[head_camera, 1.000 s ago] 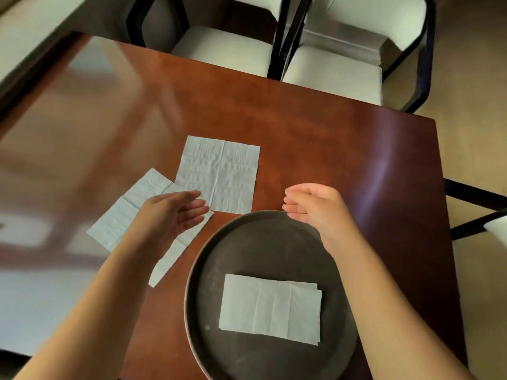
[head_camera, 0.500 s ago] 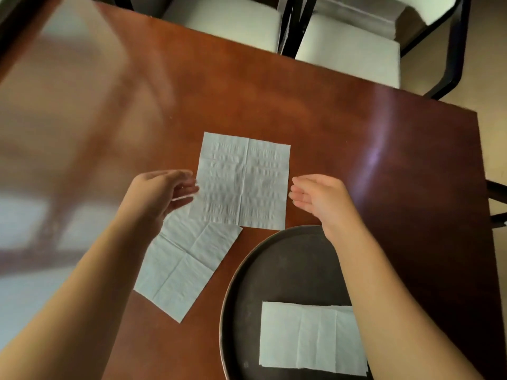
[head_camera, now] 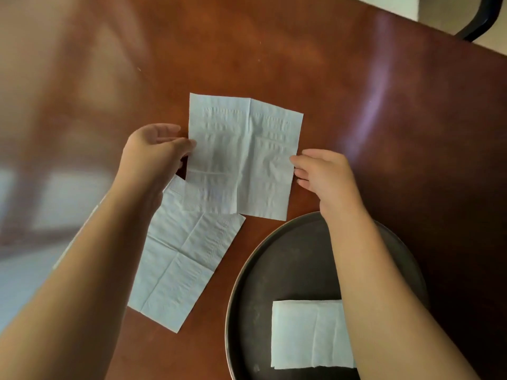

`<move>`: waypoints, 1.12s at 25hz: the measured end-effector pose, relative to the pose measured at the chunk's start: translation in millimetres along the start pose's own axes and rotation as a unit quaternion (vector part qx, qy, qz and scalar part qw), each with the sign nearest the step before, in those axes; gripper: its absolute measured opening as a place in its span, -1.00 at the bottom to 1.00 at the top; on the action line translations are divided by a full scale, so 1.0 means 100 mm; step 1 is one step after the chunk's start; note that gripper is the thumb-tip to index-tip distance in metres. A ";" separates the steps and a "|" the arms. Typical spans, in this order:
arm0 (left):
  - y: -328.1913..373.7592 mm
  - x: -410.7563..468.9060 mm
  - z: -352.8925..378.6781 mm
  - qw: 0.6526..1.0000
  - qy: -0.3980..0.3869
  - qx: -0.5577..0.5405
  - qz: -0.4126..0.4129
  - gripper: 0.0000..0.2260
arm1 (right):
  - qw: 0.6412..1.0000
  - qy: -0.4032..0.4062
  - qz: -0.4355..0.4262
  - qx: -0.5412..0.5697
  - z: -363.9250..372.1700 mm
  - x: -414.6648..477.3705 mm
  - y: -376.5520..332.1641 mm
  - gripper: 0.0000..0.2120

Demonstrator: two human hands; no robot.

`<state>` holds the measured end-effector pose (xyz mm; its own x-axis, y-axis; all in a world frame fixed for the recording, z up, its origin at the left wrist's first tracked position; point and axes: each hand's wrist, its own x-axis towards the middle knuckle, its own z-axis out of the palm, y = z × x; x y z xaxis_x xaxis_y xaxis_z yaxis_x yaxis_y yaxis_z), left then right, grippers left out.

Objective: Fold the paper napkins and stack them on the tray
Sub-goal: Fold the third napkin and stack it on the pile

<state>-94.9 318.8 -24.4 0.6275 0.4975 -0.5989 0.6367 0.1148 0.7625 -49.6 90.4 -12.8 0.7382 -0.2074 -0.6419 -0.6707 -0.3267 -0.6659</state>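
Note:
An unfolded white napkin (head_camera: 244,154) lies in the middle of the brown table (head_camera: 356,105). My left hand (head_camera: 153,154) pinches its left edge and my right hand (head_camera: 321,174) touches its right edge with curled fingers. The napkin's near edge overlaps a second unfolded napkin (head_camera: 178,264), which lies slanted under my left forearm. A round dark tray (head_camera: 288,259) sits at the near right and holds a folded napkin (head_camera: 304,335), partly hidden by my right forearm.
The glossy table stretches away to the left and far side with bright reflections. A black chair frame (head_camera: 477,20) and a pale seat edge show beyond the far right corner.
Both hands have reached forward from above the tray and the second napkin to the two side edges of the middle napkin. My view has tilted down and closer.

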 end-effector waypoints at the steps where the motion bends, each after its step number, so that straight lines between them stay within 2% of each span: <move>1: 0.00 0.00 0.02 1.000 -0.003 0.003 0.003 -0.63 | 1.000 0.002 -0.005 -0.006 0.03 0.01 0.00 -0.81; 2: -0.01 0.00 0.04 1.000 -0.010 0.005 0.004 -0.62 | 1.000 0.008 -0.009 -0.010 0.06 0.00 -0.01 -0.94; 4: -0.01 0.00 0.07 0.999 -0.034 0.007 0.010 -0.63 | 0.999 0.006 -0.020 -0.027 0.09 0.01 -0.02 -0.95; 6: -0.01 -0.01 0.11 0.998 -0.054 0.008 0.015 -0.68 | 0.999 -0.002 -0.018 -0.035 0.08 0.00 -0.05 -0.88; 10: 0.06 -0.06 0.10 0.998 -0.050 0.004 0.023 -0.70 | 0.999 -0.023 -0.015 0.017 0.01 -0.08 -0.10 -0.97; 14: 0.24 -0.26 0.01 0.995 -0.062 -0.075 0.029 -0.60 | 0.994 -0.015 -0.057 0.087 -0.22 -0.27 -0.18 -0.89; 18: 0.29 -0.66 -0.02 0.985 -0.057 -0.151 0.058 -0.71 | 0.985 0.022 -0.140 0.094 -0.51 -0.53 -0.18 -0.78; 24: 0.16 -1.35 0.08 0.985 -0.109 -0.121 0.051 -0.84 | 0.984 -0.075 -0.133 0.097 -1.13 -0.94 0.03 -0.83; 26: 0.12 -1.54 0.12 0.985 -0.119 -0.111 0.057 -0.83 | 0.979 -0.113 -0.153 0.068 -1.34 -1.05 0.15 -0.75; 28: 0.09 -1.71 0.17 0.986 -0.124 -0.088 0.070 -0.77 | 0.977 -0.108 -0.176 0.044 -1.53 -1.14 0.26 -0.69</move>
<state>-189.1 219.5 80.5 0.8083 0.2959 -0.5090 0.4616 0.2181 0.8599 -140.6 -35.3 101.0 0.8984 0.1065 -0.4261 -0.3883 -0.2606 -0.8839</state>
